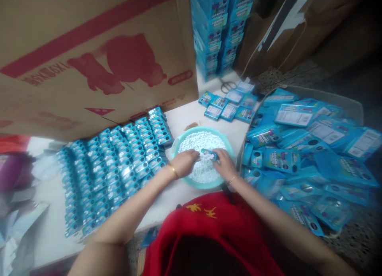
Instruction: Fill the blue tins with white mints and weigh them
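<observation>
A pale turquoise basin full of small white pellets stands on the table in front of me. Over the pellets, my right hand grips a small blue box between thumb and fingers. The near end of the box is covered by those fingers. White pellets show at the box's left end. Close by on the left, my left hand has its fingers drawn together just above the pellets. Whatever they pinch is too small to make out.
Rows of small blue boxes fill the table's left part, below a big cardboard carton. To the right, a large bin holds many flat blue packets. Several more packets, scissors and tall box stacks are at the back.
</observation>
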`<state>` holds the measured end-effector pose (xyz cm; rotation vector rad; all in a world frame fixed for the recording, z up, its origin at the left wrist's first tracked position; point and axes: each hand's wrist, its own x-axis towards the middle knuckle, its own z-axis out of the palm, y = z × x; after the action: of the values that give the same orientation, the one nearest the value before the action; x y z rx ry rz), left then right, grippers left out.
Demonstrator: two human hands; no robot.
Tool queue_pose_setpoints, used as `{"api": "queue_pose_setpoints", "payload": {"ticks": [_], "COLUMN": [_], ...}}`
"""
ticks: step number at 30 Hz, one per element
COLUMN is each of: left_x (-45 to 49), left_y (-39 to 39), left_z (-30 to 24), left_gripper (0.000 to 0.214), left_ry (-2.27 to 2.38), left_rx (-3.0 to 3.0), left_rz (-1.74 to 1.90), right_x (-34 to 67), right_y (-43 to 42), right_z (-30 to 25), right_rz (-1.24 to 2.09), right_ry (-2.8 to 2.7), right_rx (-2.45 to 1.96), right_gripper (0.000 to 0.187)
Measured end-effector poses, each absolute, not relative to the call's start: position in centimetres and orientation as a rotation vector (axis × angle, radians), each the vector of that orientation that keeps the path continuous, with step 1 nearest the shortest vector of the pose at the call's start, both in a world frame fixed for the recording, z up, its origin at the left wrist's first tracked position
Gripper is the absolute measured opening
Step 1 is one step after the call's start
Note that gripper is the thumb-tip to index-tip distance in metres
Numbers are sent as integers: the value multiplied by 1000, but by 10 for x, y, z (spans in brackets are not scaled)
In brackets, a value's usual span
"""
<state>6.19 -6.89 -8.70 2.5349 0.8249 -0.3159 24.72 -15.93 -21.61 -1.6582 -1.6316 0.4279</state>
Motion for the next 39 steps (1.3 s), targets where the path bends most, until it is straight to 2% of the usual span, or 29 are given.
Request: {"api": "queue_pose_setpoints", "payload": {"ticks": [4, 9, 13, 15, 20, 25, 30, 34, 39], "left_x": [93, 90, 65, 59, 71, 76, 59, 36, 28], "left_y": [-94, -93, -53, -39, -54, -96, -96, -80, -60], "left_z": [-57, -51, -109, -152, -234, -263, -246, -196, -126], "left_gripper": [30, 28, 32, 33, 37, 44, 35, 28, 26], "left_ry": [946, 915, 1177, 1273, 1032, 823, 730, 712, 721], "left_rx": [2736, 2798, 2705, 2620, 2552, 2319, 2008, 1942, 2173], "left_rz": [-551, -490, -219, -271, -369, -245, -72, 28, 60], "right_x": [239, 245, 255, 259, 260, 264, 273, 274, 264], "right_y": [-159, -160, -160, -159, -155, -151, -149, -147, -146], "right_z": [-223, -227, -222, -219, -207, -203, -213, -219, -221], "right_rz": [441, 479, 502, 499, 519, 525, 521, 508, 485], "right_ry": [-1636, -1553, -1421, -1364, -1265, -1193, -1179, -1256, -1461], "right_rx": [-1595, -1612, -1677, -1681, -1700, -1729, -1731, -1713, -1643], "right_gripper": [42, 35, 30, 30, 30, 31, 34, 32, 32]}}
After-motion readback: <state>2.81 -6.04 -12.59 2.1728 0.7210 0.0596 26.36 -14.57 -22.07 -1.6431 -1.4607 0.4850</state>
